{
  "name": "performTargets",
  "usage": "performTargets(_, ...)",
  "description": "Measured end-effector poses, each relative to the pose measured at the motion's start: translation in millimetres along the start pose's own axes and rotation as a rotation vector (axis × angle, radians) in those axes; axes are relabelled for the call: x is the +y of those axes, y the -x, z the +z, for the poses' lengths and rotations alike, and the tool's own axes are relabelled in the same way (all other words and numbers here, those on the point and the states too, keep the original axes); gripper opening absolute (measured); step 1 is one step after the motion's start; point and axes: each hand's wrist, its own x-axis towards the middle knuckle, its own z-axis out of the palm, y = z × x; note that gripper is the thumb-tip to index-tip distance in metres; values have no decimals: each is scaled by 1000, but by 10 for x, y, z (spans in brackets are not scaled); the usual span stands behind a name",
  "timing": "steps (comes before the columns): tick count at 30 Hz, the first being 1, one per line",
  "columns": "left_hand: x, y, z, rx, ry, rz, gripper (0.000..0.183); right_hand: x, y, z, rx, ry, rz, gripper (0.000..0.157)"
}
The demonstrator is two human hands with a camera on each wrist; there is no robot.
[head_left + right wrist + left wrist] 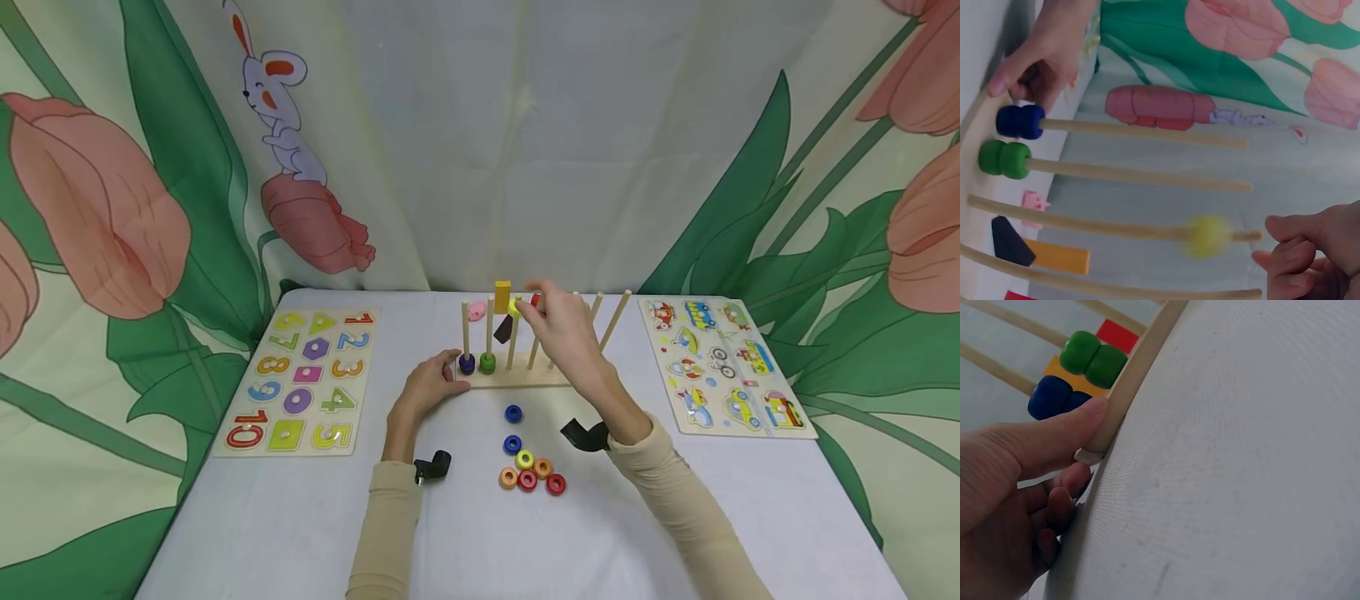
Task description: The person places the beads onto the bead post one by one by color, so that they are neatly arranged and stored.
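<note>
A wooden peg stand [525, 379] stands on the table with upright pegs in a row. My left hand [429, 385] grips the left end of its base, thumb on the near edge. Two dark blue rings [1019, 122] sit stacked on the first peg, and two green rings [1004, 158] on the second. A yellow ring [1208, 237], blurred, is around the third peg close below its top. Just off that peg tip is my right hand [1310, 253], fingers loosely bent and apart from the ring. In the head view, the right hand [566, 333] overlaps several pegs.
Loose blue rings [513, 413], a yellow ring [524, 460], orange rings [543, 468] and red rings [556, 484] lie before the stand. Behind it are a yellow block [502, 297] and a pink pig figure [477, 311]. Puzzle boards lie left [296, 383] and right [723, 367].
</note>
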Motion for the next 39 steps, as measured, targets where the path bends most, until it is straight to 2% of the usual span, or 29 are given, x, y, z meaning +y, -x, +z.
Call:
performTargets(4, 18, -3, -6, -6, 1, -7, 67, 79, 205, 23, 18, -27, 57, 33)
performTargets(7, 17, -4, -8, -13, -6, -13, 67, 188, 430, 85, -13, -26, 103, 33)
performTargets(12, 23, -13, -15, -2, -8, -9, 67, 381, 846, 300, -145, 2, 163, 30)
performTargets(17, 34, -14, -25, 2, 2, -21, 67, 503, 1238, 509, -282, 41, 188, 29)
performTargets(23, 10, -12, 5, 3, -1, -21, 66, 571, 1546, 661, -416, 41, 190, 29)
performTargets(28, 1, -4, 28, -6, 4, -16, 67, 585, 1632, 707, -425, 68, 150, 25)
performTargets(32, 7, 1, 31, -14, 6, -23, 67, 548, 1615, 676, -434, 76, 169, 25)
performTargets(35, 19, 5, 24, -12, 11, -26, 67, 472, 1539, 600, -430, 80, 190, 26)
performTargets(39, 26, 9, 14, -1, 14, -32, 67, 300, 1344, 440, -365, 86, 167, 28)
